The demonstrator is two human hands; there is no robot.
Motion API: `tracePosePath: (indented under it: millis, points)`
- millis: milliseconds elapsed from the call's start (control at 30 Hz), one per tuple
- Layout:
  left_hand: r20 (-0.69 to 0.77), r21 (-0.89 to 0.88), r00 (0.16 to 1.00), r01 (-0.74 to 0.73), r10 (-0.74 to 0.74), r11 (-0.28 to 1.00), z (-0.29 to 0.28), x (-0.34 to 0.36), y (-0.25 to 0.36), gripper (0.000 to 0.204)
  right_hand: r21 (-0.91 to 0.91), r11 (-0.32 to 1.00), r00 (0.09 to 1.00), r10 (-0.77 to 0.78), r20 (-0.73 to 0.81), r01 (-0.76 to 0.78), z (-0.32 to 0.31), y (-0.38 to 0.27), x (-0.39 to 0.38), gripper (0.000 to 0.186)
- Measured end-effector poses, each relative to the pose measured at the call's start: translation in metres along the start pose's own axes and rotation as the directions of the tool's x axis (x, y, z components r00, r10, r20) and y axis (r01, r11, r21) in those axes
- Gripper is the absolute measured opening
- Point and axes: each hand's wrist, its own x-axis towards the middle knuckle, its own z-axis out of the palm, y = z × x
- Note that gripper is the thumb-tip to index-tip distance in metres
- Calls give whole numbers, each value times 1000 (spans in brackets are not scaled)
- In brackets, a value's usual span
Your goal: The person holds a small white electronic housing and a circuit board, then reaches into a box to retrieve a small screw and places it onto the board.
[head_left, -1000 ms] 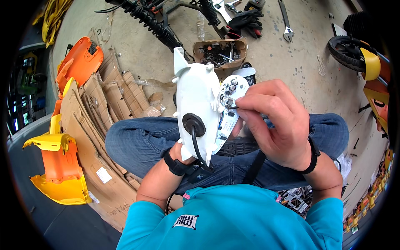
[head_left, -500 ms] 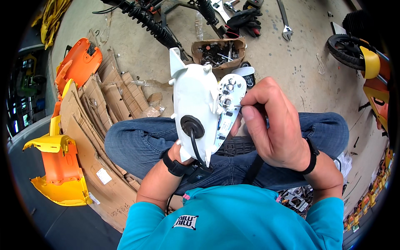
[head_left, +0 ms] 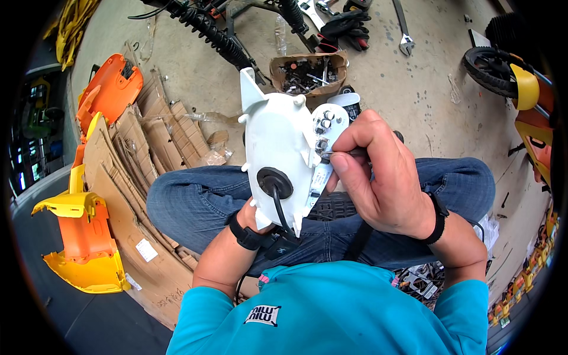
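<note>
A white plastic lamp-like housing (head_left: 278, 133) is held up over my lap, with a black rubber grommet (head_left: 274, 183) and a black cable coming out of it. My left hand (head_left: 252, 215) closes round its far side, mostly hidden behind it; a fingertip shows past the right edge. Along that edge lies a white circuit board (head_left: 324, 121) with several small components. My right hand (head_left: 381, 171) pinches a thin metal tool (head_left: 329, 154), its tip at the board's middle. The tool's exact kind is hidden by the fingers.
Beyond the housing stands a cardboard box (head_left: 275, 74) of screws and small parts. Black gloves (head_left: 346, 26) and an adjustable wrench (head_left: 404, 35) lie on the floor. Flattened cardboard (head_left: 118, 195) and orange and yellow panels (head_left: 89, 236) are at left, a small wheel (head_left: 488, 74) at right.
My right hand has shifted slightly left, bringing the tool further over the circuit board. The board sits a little closer against the housing. My left hand keeps its hold.
</note>
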Motion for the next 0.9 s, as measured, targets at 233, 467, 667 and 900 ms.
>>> tracePosePath:
  millis: [233, 467, 667, 900]
  points:
    - [170, -166, 982, 106, -78, 980, -9, 5, 3, 68, 16, 1000, 1000, -1, -11, 1, 1, 1, -1, 19]
    - [197, -175, 976, 124, -89, 977, -9, 4, 3, 67, 9, 1000, 999, -12, -30, 12, 4, 3, -1, 19]
    - [209, -177, 974, 130, -92, 975, -9, 3, 3, 66, 15, 1000, 999, -26, -30, 27, 3, 4, -1, 19]
    - [222, -177, 971, 132, -91, 975, -10, 3, 3, 66, 16, 1000, 999, -24, -21, 24, 3, 3, 0, 19]
